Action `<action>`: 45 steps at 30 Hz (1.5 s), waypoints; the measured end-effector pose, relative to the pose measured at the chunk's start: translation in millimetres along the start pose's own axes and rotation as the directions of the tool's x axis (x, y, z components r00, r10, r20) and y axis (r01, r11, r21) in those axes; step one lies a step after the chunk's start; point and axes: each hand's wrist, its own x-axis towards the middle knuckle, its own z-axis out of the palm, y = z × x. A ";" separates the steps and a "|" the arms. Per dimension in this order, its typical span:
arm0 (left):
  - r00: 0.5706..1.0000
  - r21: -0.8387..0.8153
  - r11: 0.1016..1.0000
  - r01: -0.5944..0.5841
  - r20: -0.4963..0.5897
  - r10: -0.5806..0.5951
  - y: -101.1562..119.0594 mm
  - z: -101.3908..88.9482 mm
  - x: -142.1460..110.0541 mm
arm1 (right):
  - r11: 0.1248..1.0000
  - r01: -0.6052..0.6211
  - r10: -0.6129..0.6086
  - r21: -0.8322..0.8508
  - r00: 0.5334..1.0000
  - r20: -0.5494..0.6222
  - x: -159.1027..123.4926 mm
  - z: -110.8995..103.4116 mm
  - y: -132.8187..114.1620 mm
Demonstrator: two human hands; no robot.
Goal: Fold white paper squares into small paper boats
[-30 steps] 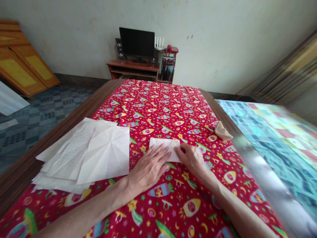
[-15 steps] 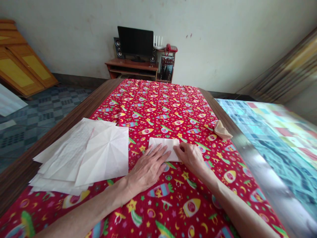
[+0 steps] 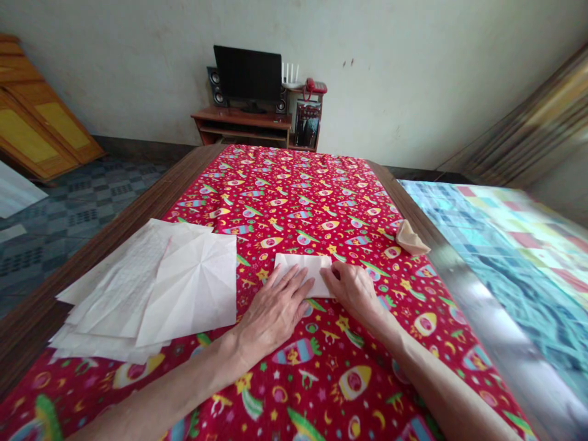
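A small folded piece of white paper [image 3: 313,264] lies flat on the red patterned cloth in front of me. My left hand [image 3: 277,305] rests on its left part, fingers stretched out and lying flat. At the paper's right edge is my right hand [image 3: 351,285], its fingers curled in and its thumb on the paper, closed on that edge. To the left lies a loose stack of white sheets [image 3: 114,282]; the creased top sheet [image 3: 195,288] has fold lines spreading from its middle. A small folded paper shape [image 3: 411,239] sits near the table's right edge.
The red cloth [image 3: 294,196] covers most of the table, whose brown wooden border [image 3: 151,199] shows along the sides. Beyond it stands a desk [image 3: 241,117] with a monitor [image 3: 248,73] and a red telephone [image 3: 315,87]. A surface with coloured cloth [image 3: 496,245] adjoins on the right.
The view has shifted very slightly. Both hands keep almost the same position on the folded paper.
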 end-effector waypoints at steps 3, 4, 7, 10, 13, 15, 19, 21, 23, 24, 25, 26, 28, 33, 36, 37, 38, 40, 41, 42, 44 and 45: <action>1.000 0.006 1.000 0.005 0.014 -0.005 1.6 -0.3 0.3 | 1.000 -0.012 0.012 0.005 1.000 0.012 0.7 -0.1 -0.5; 1.000 0.003 1.000 0.003 0.015 -0.003 1.9 -0.3 0.3 | 1.000 -0.013 0.013 0.008 1.000 0.016 0.8 -0.1 -0.6; 1.000 -0.008 1.000 0.005 0.025 -0.005 2.1 0.5 0.4 | 1.000 -0.014 0.014 0.010 1.000 0.018 1.1 0.3 -0.3; 0.999 -0.031 1.000 0.007 0.042 -0.005 2.2 2.2 -0.7 | 1.000 -0.013 0.013 0.012 1.000 0.004 0.7 1.5 0.7; 0.999 -0.054 0.998 -0.025 0.046 0.027 2.7 3.5 -2.3 | 1.000 -0.003 0.004 0.011 1.000 -0.016 -0.2 3.3 1.8; 0.998 -0.059 0.998 -0.035 0.050 0.038 3.2 3.6 -2.8 | 1.000 -0.002 0.002 0.002 1.000 -0.024 -0.5 5.0 2.5; 0.997 -0.070 0.997 -0.031 0.063 0.035 3.8 2.0 -2.2 | 1.000 -0.002 0.002 -0.010 0.999 -0.037 0.2 9.0 3.7; 0.997 -0.068 0.997 -0.030 0.073 0.035 3.7 1.1 -1.6 | 1.000 0.005 -0.006 -0.010 0.999 -0.039 0.5 9.3 3.8; 0.996 -0.060 0.998 -0.031 0.080 0.036 3.4 1.0 -1.3 | 1.000 0.013 -0.013 -0.012 0.999 -0.036 0.0 6.6 3.1; 0.996 -0.057 0.998 -0.032 0.084 0.037 3.2 1.2 -1.3 | 1.000 0.017 -0.017 -0.015 0.999 -0.043 -0.7 3.9 2.3; 0.996 -0.053 0.998 -0.033 0.085 0.038 3.0 1.6 -1.4 | 0.999 0.025 -0.026 -0.021 0.998 -0.060 -1.9 0.4 1.4; 0.995 -0.051 0.998 -0.036 0.086 0.040 2.9 2.1 -1.7 | 0.999 0.036 -0.038 -0.029 0.995 -0.087 -3.5 -3.7 0.3; 0.995 -0.047 0.998 -0.041 0.085 0.045 2.5 3.0 -2.2 | 0.996 0.070 -0.078 -0.053 0.984 -0.159 -7.9 -12.5 -2.4; 0.995 -0.058 0.996 -0.065 0.072 0.069 1.5 2.4 -1.8 | 0.937 0.347 -0.347 -0.044 0.908 -0.233 -21.2 -20.9 -12.3; 0.996 -0.079 0.995 -0.062 0.062 0.067 1.7 1.2 -0.8 | 0.846 0.533 -0.525 0.030 0.841 -0.131 -26.7 -13.3 -15.9; 0.996 -0.085 0.995 -0.059 0.063 0.064 2.0 1.0 -0.6 | 0.828 0.559 -0.554 0.049 0.828 -0.088 -27.7 -9.9 -15.6; 0.996 -0.091 0.994 -0.059 0.065 0.065 2.4 0.9 -0.5 | 0.819 0.571 -0.569 0.060 0.821 -0.050 -28.2 -6.6 -14.3; 0.995 -0.098 0.993 -0.065 0.070 0.072 2.9 0.8 -0.7 | 0.811 0.582 -0.583 0.061 0.812 0.002 -27.8 -0.7 -8.8; 0.995 -0.100 0.993 -0.064 0.071 0.072 2.8 0.7 -1.0 | 0.813 0.580 -0.581 0.050 0.814 0.015 -26.9 1.6 -4.9; 0.995 -0.103 0.993 -0.063 0.072 0.070 2.3 0.6 -1.5 | 0.819 0.573 -0.574 0.036 0.819 0.022 -25.8 3.5 -0.6; 0.995 -0.102 0.993 -0.056 0.073 0.064 -0.4 -0.2 -3.0 | 0.834 0.552 -0.552 0.005 0.833 0.038 -23.2 5.9 8.3; 0.995 -0.097 0.994 -0.055 0.074 0.062 -2.4 -0.8 -4.1 | 0.839 0.543 -0.543 -0.009 0.839 0.043 -22.1 6.4 12.6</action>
